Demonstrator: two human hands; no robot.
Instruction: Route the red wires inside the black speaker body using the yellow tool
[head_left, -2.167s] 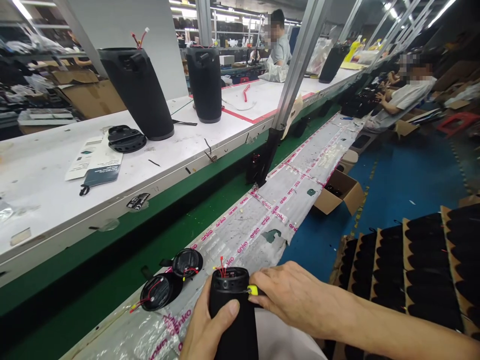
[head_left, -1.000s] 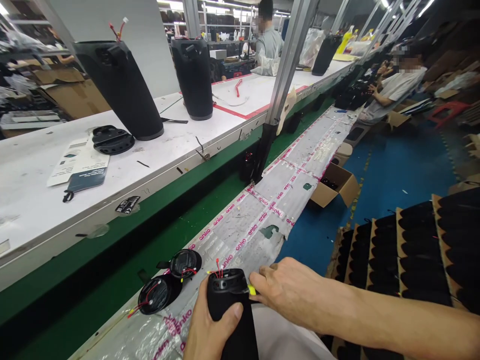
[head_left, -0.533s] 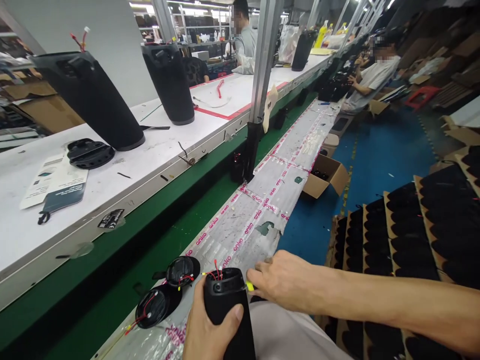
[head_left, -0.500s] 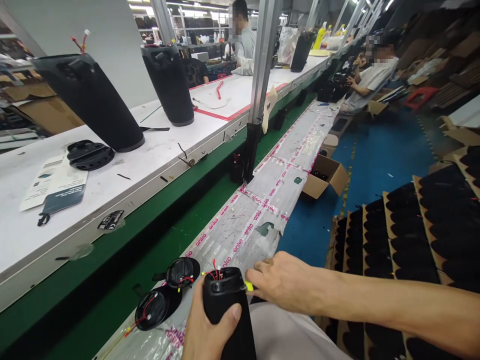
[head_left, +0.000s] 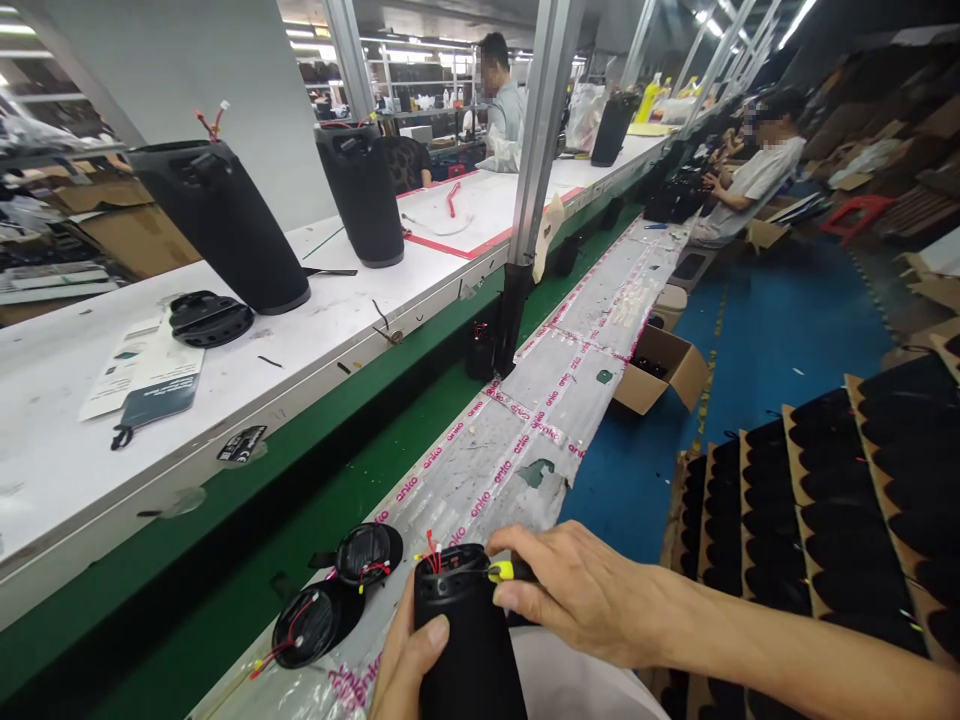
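Observation:
My left hand point(head_left: 401, 665) grips a black cylindrical speaker body point(head_left: 465, 640) upright at the bottom of the view, thumb across its front. Red wires point(head_left: 433, 545) stick out of its open top. My right hand point(head_left: 577, 590) pinches a small tool with a yellow tip point(head_left: 504, 571) against the upper rim of the speaker body. Two round black end caps point(head_left: 341, 590) with red wires lie on the taped bench strip point(head_left: 525, 440) just to the left.
Two tall black speaker bodies point(head_left: 225, 225) point(head_left: 364, 195) stand on the white table point(head_left: 67, 400) beyond the green conveyor belt point(head_left: 247, 540). Cardboard trays of black parts point(head_left: 825, 500) are at right. An open box point(head_left: 664, 365) sits on the blue floor. Other people work farther along.
The view has swung slightly right and up. My right hand has shifted closer over the speaker's rim with the yellow-tipped tool; my left hand keeps its grip.

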